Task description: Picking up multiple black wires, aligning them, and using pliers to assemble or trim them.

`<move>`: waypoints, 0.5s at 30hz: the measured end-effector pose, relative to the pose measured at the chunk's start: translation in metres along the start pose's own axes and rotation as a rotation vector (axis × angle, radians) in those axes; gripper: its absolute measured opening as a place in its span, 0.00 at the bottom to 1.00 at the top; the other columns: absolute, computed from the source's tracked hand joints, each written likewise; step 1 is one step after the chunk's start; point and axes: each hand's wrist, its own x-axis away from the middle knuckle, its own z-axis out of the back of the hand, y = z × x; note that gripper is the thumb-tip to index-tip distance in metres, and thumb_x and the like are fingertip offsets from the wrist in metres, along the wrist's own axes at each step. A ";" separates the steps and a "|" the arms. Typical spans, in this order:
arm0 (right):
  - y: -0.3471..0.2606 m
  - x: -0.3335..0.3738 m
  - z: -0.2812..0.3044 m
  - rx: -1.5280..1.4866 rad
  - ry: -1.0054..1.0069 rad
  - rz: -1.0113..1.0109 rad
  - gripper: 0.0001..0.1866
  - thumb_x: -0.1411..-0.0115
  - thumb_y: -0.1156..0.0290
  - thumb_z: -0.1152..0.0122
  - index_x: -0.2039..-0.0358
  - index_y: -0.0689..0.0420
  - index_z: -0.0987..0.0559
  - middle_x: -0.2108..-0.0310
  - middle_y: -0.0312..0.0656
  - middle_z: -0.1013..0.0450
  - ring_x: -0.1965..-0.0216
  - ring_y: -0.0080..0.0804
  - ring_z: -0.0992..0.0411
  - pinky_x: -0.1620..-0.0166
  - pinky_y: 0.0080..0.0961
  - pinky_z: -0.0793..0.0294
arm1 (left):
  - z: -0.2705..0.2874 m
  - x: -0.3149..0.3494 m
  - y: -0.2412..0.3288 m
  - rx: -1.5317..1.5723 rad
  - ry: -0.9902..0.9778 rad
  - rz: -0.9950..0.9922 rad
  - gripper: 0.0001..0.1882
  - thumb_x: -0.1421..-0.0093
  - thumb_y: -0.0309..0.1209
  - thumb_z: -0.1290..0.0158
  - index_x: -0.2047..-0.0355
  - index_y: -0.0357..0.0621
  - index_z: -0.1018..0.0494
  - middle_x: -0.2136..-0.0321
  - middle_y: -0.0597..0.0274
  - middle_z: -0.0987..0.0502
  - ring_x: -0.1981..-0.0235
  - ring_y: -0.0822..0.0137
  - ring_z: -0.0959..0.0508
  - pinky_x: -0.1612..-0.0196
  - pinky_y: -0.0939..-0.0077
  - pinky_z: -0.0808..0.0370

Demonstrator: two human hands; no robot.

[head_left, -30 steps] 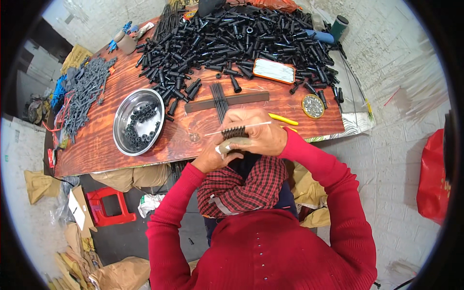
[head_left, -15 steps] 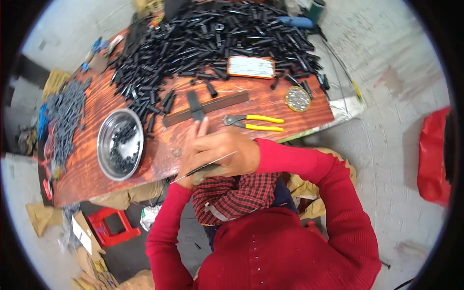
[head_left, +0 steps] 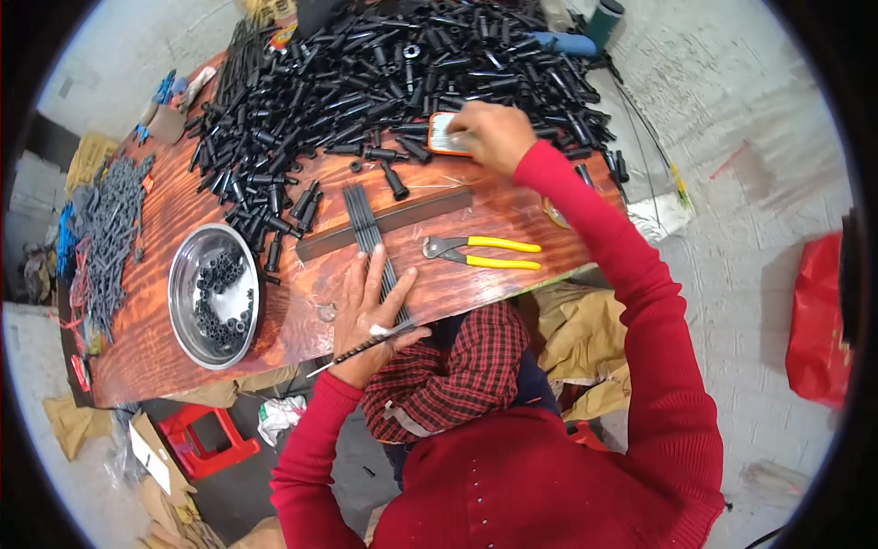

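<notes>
My left hand lies flat with its fingers spread over a row of dark slim rods. The rods rest across a long brown bar on the table. A thin rod with a dark twisted section crosses the base of this hand, beside the thumb. Farther off to the right, my right hand reaches over an orange-rimmed tray of thin pale pins. Its fingers are bent together down at the pins; whatever is between the fingertips is hidden.
Yellow-handled pliers lie right of the rods. A metal bowl of small black rings stands left. Behind spreads a large heap of black tubular parts; grey parts lie far left. A round tin is partly covered by my right sleeve.
My right hand has left my left hand and moved away to the pin tray. My left hand's fingers have spread over the dark rods, which now show as separate pieces.
</notes>
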 end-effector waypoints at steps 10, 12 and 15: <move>0.026 -0.017 -0.019 0.117 -0.168 0.008 0.07 0.47 0.67 0.39 0.69 0.53 0.19 0.67 0.42 0.23 0.62 0.44 0.23 0.60 0.40 0.25 | 0.000 0.000 -0.008 0.073 0.005 0.016 0.46 0.49 0.62 0.43 0.35 0.51 0.36 0.31 0.44 0.49 0.34 0.37 0.45 0.35 0.44 0.43; 0.026 -0.018 -0.016 0.080 -0.160 -0.020 0.07 0.47 0.66 0.40 0.70 0.54 0.19 0.67 0.42 0.23 0.62 0.45 0.24 0.60 0.40 0.25 | -0.001 0.002 -0.009 0.071 0.016 0.006 0.46 0.48 0.62 0.43 0.35 0.50 0.37 0.31 0.44 0.48 0.34 0.36 0.45 0.35 0.44 0.43; 0.026 -0.019 -0.009 -0.039 -0.134 -0.055 0.08 0.47 0.66 0.40 0.69 0.55 0.19 0.67 0.44 0.23 0.64 0.44 0.24 0.60 0.38 0.25 | -0.004 0.002 -0.011 0.088 0.017 0.007 0.47 0.49 0.62 0.43 0.35 0.48 0.37 0.31 0.44 0.48 0.34 0.36 0.44 0.36 0.43 0.42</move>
